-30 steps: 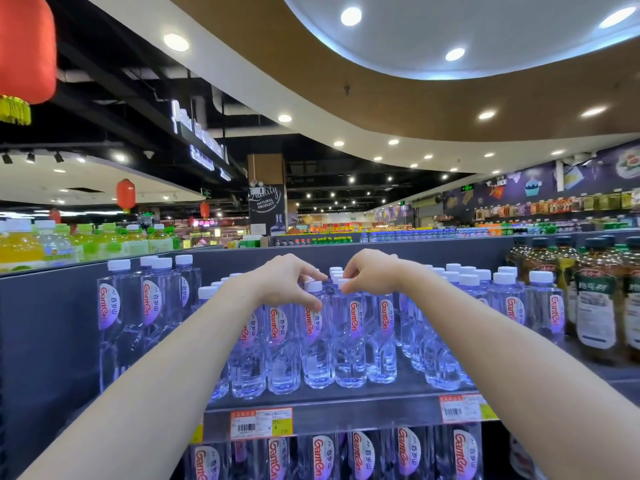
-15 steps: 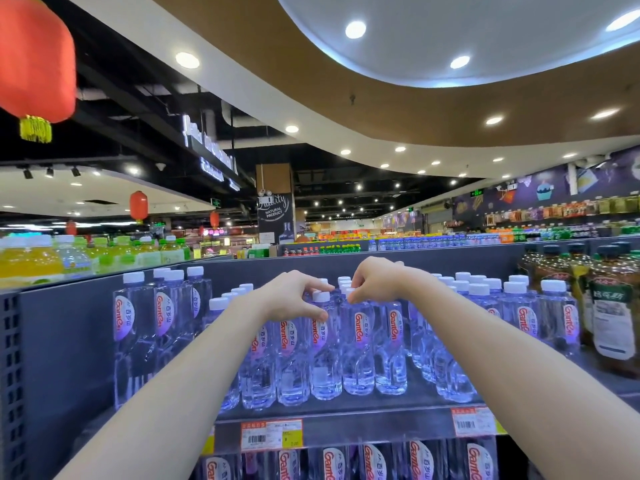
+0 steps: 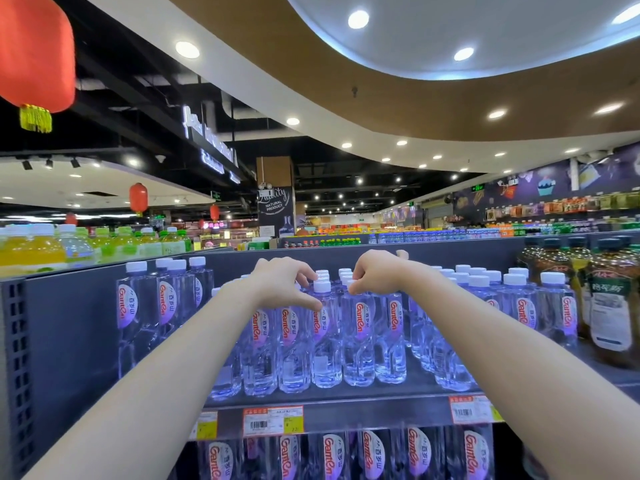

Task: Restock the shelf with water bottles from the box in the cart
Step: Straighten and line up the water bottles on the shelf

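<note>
Clear water bottles point(image 3: 391, 337) with white caps and red-lettered labels stand in rows on the dark top shelf point(image 3: 346, 396). My left hand point(image 3: 280, 282) reaches over the front rows, thumb and fingers pinched around the top of a water bottle point(image 3: 291, 341). My right hand point(image 3: 377, 275) is beside it, fingers closed over the cap of the neighbouring water bottle point(image 3: 358, 334). A capped bottle point(image 3: 322, 286) shows between the two hands. The cart and the box are out of view.
More water bottles point(image 3: 415, 452) fill the shelf below, behind price tags point(image 3: 273, 420). Dark tea bottles point(image 3: 609, 306) stand at the right, and three water bottles point(image 3: 166, 306) at the left by the grey side panel. Yellow and green drinks point(image 3: 34, 251) sit beyond it.
Both hands stay on the bottle tops in the same place. Only the view wobbles slightly.
</note>
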`<state>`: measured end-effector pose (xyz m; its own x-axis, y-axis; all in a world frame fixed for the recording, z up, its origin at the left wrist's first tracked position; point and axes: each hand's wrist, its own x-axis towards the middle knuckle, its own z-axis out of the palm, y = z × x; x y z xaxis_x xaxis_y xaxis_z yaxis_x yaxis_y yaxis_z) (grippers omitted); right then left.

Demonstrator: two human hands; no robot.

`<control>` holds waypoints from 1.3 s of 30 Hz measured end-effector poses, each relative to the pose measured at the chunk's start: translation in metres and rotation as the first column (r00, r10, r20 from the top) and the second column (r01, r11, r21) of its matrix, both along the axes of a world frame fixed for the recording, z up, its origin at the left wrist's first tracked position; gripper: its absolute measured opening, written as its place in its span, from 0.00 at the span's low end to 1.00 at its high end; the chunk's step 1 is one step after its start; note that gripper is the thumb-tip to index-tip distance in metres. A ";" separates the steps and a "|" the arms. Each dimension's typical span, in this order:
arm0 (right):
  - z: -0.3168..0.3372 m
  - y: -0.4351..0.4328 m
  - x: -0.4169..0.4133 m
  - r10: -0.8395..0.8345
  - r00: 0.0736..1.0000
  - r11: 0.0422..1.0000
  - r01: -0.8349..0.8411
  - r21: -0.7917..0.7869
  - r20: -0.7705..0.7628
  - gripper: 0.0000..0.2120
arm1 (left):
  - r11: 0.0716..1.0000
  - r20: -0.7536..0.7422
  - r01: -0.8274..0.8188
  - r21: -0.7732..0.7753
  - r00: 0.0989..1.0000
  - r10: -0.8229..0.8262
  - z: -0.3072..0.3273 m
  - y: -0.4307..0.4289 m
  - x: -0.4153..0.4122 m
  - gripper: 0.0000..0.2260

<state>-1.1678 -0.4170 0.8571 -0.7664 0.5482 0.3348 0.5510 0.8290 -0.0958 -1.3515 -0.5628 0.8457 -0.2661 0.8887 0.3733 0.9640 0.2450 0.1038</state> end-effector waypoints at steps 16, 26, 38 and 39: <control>-0.013 -0.032 -0.045 0.066 0.990 0.998 -0.065 0.012 -0.126 0.19 | 0.998 -0.076 -0.057 -0.039 0.996 0.054 0.002 -0.023 -0.010 0.31; -0.005 -0.032 -0.036 0.117 0.987 0.991 -0.123 -0.053 -0.115 0.12 | 1.000 -0.009 -0.011 0.009 1.000 0.011 -0.004 -0.027 -0.016 0.31; -0.017 -0.023 -0.038 0.059 0.984 0.993 -0.076 -0.093 -0.170 0.13 | 1.000 0.025 -0.024 0.009 0.999 0.023 -0.014 -0.022 -0.035 0.37; -0.018 -0.023 -0.039 0.045 0.983 0.993 -0.063 -0.095 -0.175 0.13 | 1.000 0.025 -0.020 0.011 0.999 0.020 -0.014 -0.021 -0.037 0.37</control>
